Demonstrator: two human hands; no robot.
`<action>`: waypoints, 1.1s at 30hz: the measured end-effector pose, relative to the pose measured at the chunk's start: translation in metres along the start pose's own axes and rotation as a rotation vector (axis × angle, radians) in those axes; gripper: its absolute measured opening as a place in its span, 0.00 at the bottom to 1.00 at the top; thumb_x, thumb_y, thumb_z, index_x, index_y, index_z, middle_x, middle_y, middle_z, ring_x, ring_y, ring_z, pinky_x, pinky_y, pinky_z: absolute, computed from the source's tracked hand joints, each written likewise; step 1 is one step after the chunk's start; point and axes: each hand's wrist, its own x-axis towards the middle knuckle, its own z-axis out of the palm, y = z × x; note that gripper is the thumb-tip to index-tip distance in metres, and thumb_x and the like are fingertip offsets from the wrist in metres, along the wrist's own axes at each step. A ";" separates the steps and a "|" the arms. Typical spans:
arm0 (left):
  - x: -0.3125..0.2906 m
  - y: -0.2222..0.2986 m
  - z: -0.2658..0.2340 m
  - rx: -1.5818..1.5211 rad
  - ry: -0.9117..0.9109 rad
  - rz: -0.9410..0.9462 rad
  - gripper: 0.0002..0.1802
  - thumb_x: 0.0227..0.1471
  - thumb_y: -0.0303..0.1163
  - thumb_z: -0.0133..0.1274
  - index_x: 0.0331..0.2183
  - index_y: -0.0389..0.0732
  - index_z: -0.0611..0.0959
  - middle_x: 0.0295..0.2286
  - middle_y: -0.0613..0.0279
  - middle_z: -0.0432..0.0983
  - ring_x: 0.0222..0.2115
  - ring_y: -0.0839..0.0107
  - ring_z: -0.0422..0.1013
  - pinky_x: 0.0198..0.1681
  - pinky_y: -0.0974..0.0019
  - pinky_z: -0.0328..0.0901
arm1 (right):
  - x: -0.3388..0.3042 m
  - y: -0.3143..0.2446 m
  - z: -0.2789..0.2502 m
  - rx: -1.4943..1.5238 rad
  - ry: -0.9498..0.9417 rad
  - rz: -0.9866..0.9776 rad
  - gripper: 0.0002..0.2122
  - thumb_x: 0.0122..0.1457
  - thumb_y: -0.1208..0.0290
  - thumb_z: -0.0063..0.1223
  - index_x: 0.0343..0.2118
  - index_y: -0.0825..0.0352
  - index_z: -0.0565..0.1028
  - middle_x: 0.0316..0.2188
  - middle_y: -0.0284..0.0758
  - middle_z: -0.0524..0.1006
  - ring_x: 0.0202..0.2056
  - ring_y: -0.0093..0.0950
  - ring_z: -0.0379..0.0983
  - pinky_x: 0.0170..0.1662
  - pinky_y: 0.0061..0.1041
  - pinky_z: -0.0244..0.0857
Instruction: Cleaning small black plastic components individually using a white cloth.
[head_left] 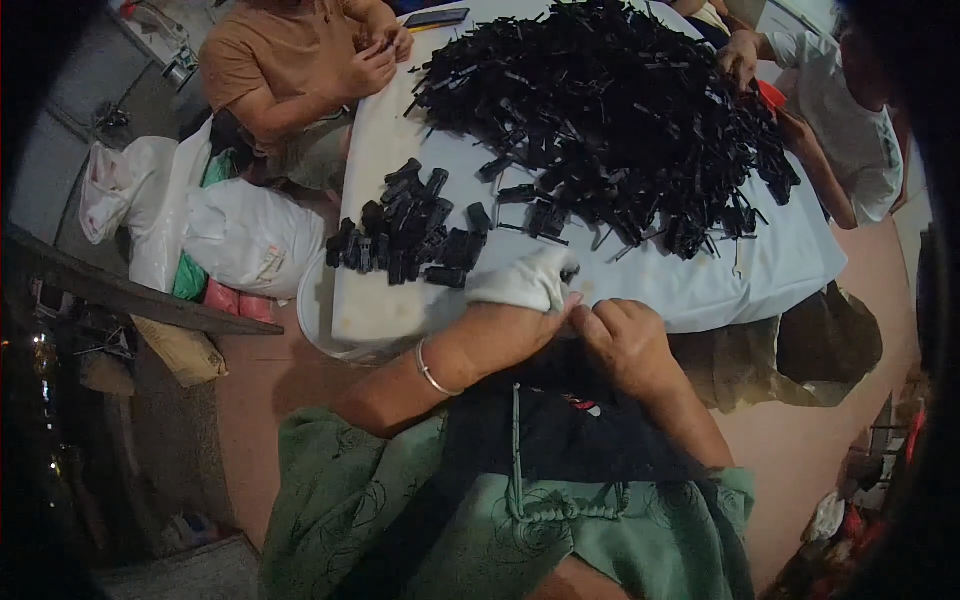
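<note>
At the near edge of the table, my left hand (527,285), in a white cloth glove with a bare thumb, is closed round a small black plastic part (569,272), mostly hidden by the fingers. My right hand (622,338) is bare, its thumb and forefinger pinched together right beside the left thumb. What the right fingers hold, if anything, I cannot make out. Just beyond my left hand lies a small group of black plastic pieces (405,225). A large heap of black plastic parts (600,110), with many thin sticks among them, covers the far middle and right.
The table (700,290) has a pale cover. One person (290,80) in a brown shirt sits at the far left, hands on the table side; another person (850,120) reaches into the heap from the right, near a red container (771,95). White sacks (240,235) stand left.
</note>
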 end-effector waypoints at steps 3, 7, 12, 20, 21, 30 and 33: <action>-0.003 -0.010 0.014 -0.275 -0.027 -0.072 0.11 0.45 0.26 0.50 0.34 0.36 0.73 0.26 0.57 0.73 0.24 0.66 0.69 0.28 0.67 0.64 | -0.002 -0.001 0.001 0.158 0.067 0.070 0.07 0.42 0.78 0.51 0.27 0.66 0.68 0.17 0.35 0.65 0.18 0.32 0.66 0.19 0.29 0.59; -0.006 0.003 0.000 -0.845 -0.313 -0.439 0.12 0.45 0.24 0.49 0.36 0.35 0.72 0.24 0.56 0.72 0.23 0.69 0.67 0.29 0.69 0.64 | -0.006 -0.006 0.009 0.462 0.255 0.612 0.05 0.47 0.77 0.53 0.22 0.69 0.69 0.16 0.37 0.67 0.17 0.29 0.63 0.20 0.26 0.57; -0.007 0.007 0.003 -0.663 -0.208 -0.251 0.11 0.46 0.25 0.48 0.36 0.34 0.73 0.24 0.64 0.71 0.21 0.84 0.65 0.23 0.77 0.61 | 0.000 -0.004 0.008 0.737 0.198 0.681 0.09 0.54 0.73 0.48 0.20 0.70 0.66 0.14 0.33 0.64 0.18 0.21 0.58 0.21 0.21 0.54; -0.015 0.007 0.014 -0.076 0.098 0.088 0.13 0.42 0.27 0.52 0.34 0.34 0.74 0.28 0.52 0.73 0.28 0.60 0.70 0.30 0.63 0.64 | -0.005 -0.011 0.028 0.958 0.140 0.724 0.13 0.60 0.68 0.40 0.20 0.70 0.66 0.14 0.25 0.61 0.20 0.15 0.57 0.22 0.20 0.54; -0.016 0.006 0.013 0.037 0.035 0.142 0.14 0.41 0.27 0.52 0.35 0.35 0.74 0.28 0.52 0.73 0.29 0.58 0.69 0.31 0.62 0.64 | -0.006 -0.012 0.032 1.060 0.141 0.801 0.14 0.60 0.68 0.40 0.21 0.70 0.66 0.14 0.25 0.61 0.20 0.15 0.56 0.22 0.19 0.54; -0.014 0.000 0.012 -0.455 0.042 -0.175 0.14 0.47 0.25 0.49 0.39 0.38 0.71 0.30 0.61 0.70 0.24 0.75 0.68 0.24 0.70 0.65 | -0.005 -0.005 0.023 0.962 0.096 0.763 0.09 0.58 0.70 0.43 0.27 0.71 0.70 0.20 0.28 0.68 0.24 0.16 0.61 0.28 0.18 0.58; -0.009 -0.008 0.003 -0.825 0.028 -0.380 0.17 0.49 0.24 0.47 0.43 0.38 0.67 0.31 0.65 0.68 0.24 0.79 0.65 0.24 0.74 0.64 | -0.011 0.004 0.023 0.824 -0.015 0.676 0.07 0.55 0.73 0.47 0.31 0.72 0.72 0.23 0.33 0.72 0.26 0.19 0.65 0.30 0.19 0.61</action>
